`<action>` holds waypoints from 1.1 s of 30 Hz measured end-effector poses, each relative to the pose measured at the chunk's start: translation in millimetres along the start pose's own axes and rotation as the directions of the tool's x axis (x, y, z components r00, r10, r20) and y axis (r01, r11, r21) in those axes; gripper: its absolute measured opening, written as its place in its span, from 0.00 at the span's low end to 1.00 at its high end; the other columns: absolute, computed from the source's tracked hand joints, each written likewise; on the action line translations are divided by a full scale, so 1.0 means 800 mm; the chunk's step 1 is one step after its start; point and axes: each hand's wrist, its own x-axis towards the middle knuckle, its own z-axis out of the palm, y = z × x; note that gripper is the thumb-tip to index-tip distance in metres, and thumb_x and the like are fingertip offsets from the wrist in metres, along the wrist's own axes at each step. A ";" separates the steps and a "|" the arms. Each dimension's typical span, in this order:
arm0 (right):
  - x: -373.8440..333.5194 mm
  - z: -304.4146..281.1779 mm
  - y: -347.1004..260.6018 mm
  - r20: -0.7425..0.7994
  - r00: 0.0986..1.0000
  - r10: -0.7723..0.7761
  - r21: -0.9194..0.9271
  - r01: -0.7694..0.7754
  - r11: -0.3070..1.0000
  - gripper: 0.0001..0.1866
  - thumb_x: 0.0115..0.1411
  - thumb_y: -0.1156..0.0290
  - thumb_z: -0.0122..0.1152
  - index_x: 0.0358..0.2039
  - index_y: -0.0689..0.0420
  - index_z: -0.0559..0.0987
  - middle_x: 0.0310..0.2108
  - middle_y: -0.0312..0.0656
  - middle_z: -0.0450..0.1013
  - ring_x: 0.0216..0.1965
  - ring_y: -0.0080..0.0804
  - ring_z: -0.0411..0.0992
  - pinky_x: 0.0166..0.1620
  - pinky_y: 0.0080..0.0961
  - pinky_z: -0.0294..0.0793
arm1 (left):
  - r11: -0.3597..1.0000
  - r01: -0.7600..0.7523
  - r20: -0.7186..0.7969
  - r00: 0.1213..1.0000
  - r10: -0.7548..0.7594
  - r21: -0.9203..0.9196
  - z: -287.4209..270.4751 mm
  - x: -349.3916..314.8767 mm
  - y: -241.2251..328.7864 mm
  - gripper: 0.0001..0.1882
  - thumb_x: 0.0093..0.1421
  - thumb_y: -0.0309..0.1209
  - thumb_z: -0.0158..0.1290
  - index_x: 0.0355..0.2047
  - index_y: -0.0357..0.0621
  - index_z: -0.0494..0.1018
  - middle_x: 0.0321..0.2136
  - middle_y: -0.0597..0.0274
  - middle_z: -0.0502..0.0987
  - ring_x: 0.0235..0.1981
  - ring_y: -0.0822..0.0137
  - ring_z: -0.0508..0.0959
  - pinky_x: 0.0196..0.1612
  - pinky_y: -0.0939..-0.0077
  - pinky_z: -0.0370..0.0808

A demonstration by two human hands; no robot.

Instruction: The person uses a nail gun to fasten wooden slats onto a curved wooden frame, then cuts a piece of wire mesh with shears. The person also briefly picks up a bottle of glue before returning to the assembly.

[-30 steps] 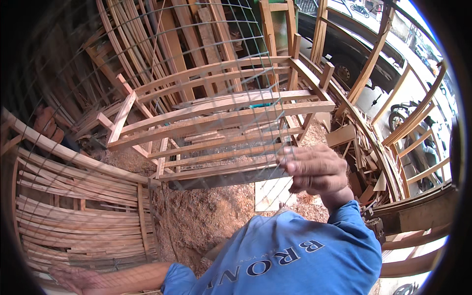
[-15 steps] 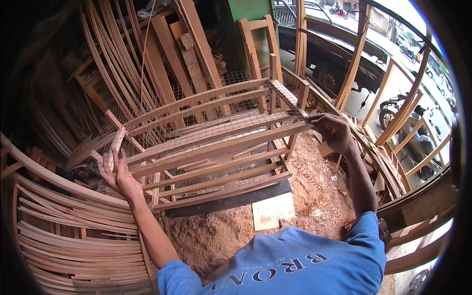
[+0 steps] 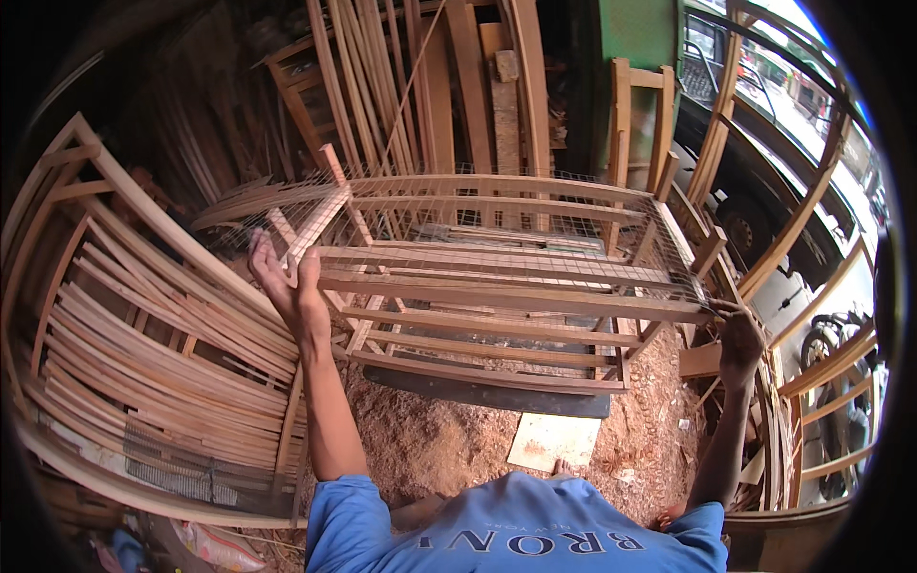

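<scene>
A sheet of wire mesh [image 3: 497, 241] lies across the top of a slatted wooden frame [image 3: 506, 294], overhanging its left end. My left hand [image 3: 298, 291] is at the frame's near left corner, against the mesh, with fingers stretched upward and the thumb apart. At the near right corner, my right hand [image 3: 740, 342] is closed, its fingertips pinching the mesh edge beside the end of the front rail. Upright wooden posts stick up past the mesh at both ends. The frame stands over a dark flat board [image 3: 478, 390].
Wood shavings [image 3: 430, 439] cover the ground, with a pale square board [image 3: 554, 440] near my feet. Curved wooden strips [image 3: 181, 353] are stacked at left. Long planks [image 3: 468, 86] lean behind. Wooden frames [image 3: 812, 210] stand at right, before a dark vehicle [image 3: 755, 191] and a motorbike.
The view has swung leftward, so the frame sits farther right and looks more level. Both hands stay at the same two corners of the mesh.
</scene>
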 end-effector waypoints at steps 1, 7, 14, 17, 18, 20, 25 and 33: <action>-0.003 -0.001 0.002 -0.001 1.000 0.027 -0.027 -0.027 0.999 0.02 0.58 0.87 0.56 0.31 0.69 0.75 0.44 0.54 0.78 0.46 0.37 0.77 0.49 0.28 0.75 | 0.998 0.011 0.020 1.000 -0.010 -0.058 -0.002 0.002 -0.001 0.41 0.58 0.31 0.57 0.66 0.32 0.48 0.66 0.41 0.53 0.70 0.51 0.51 0.70 0.58 0.49; -0.002 -0.001 -0.001 -0.014 0.999 0.052 -0.087 -0.053 0.995 0.01 0.59 0.86 0.56 0.31 0.68 0.74 0.43 0.53 0.78 0.44 0.38 0.79 0.46 0.31 0.77 | 0.994 -0.053 0.233 0.972 0.030 0.097 0.000 0.018 -0.027 0.44 0.55 0.31 0.60 0.66 0.34 0.48 0.62 0.38 0.56 0.68 0.48 0.56 0.71 0.54 0.51; 0.011 -0.004 -0.023 0.102 0.993 0.059 -0.337 -0.021 0.941 0.08 0.56 0.91 0.55 0.33 0.65 0.76 0.42 0.51 0.80 0.44 0.40 0.80 0.47 0.31 0.78 | 0.794 0.178 0.180 0.923 -0.339 0.581 -0.007 0.029 -0.037 0.39 0.53 0.49 0.64 0.53 0.29 0.65 0.52 0.36 0.71 0.57 0.45 0.70 0.61 0.57 0.64; 0.012 -0.003 -0.023 0.102 0.994 0.032 -0.317 0.002 0.949 0.07 0.56 0.90 0.55 0.32 0.65 0.76 0.42 0.51 0.80 0.44 0.40 0.80 0.47 0.31 0.78 | 0.736 0.163 0.130 0.937 -0.323 0.657 -0.008 0.016 -0.033 0.41 0.54 0.48 0.63 0.57 0.28 0.63 0.53 0.35 0.70 0.57 0.46 0.70 0.61 0.56 0.64; 0.012 -0.003 -0.022 0.100 0.995 0.018 -0.287 0.011 0.958 0.07 0.56 0.90 0.55 0.32 0.65 0.76 0.42 0.51 0.80 0.44 0.40 0.80 0.47 0.31 0.78 | 0.733 0.164 0.108 0.945 -0.308 0.660 -0.009 0.009 -0.033 0.45 0.54 0.49 0.62 0.59 0.26 0.60 0.55 0.33 0.68 0.58 0.45 0.69 0.62 0.55 0.62; 0.014 -0.001 -0.019 0.043 0.998 0.046 -0.224 -0.035 0.974 0.06 0.57 0.89 0.56 0.31 0.64 0.76 0.42 0.51 0.80 0.43 0.40 0.80 0.47 0.31 0.78 | 0.723 0.150 0.095 0.953 -0.287 0.674 -0.010 -0.001 -0.035 0.51 0.55 0.52 0.61 0.63 0.22 0.53 0.58 0.30 0.64 0.60 0.43 0.67 0.64 0.53 0.60; 0.017 -0.004 -0.017 0.078 0.995 0.069 -0.228 -0.049 0.972 0.04 0.58 0.87 0.56 0.30 0.65 0.74 0.41 0.52 0.80 0.43 0.41 0.80 0.47 0.33 0.78 | 0.753 0.116 0.075 0.974 -0.214 0.647 -0.014 -0.011 -0.052 0.37 0.52 0.39 0.61 0.51 0.28 0.55 0.50 0.42 0.58 0.57 0.45 0.60 0.61 0.48 0.57; 0.015 -0.012 -0.014 0.110 0.993 0.036 -0.258 -0.007 0.966 0.04 0.59 0.80 0.61 0.35 0.65 0.76 0.40 0.52 0.80 0.43 0.41 0.79 0.48 0.34 0.77 | 0.878 0.336 -0.193 0.939 -0.284 0.342 -0.013 -0.020 -0.057 0.50 0.53 0.38 0.65 0.64 0.32 0.44 0.55 0.37 0.61 0.55 0.44 0.64 0.62 0.52 0.60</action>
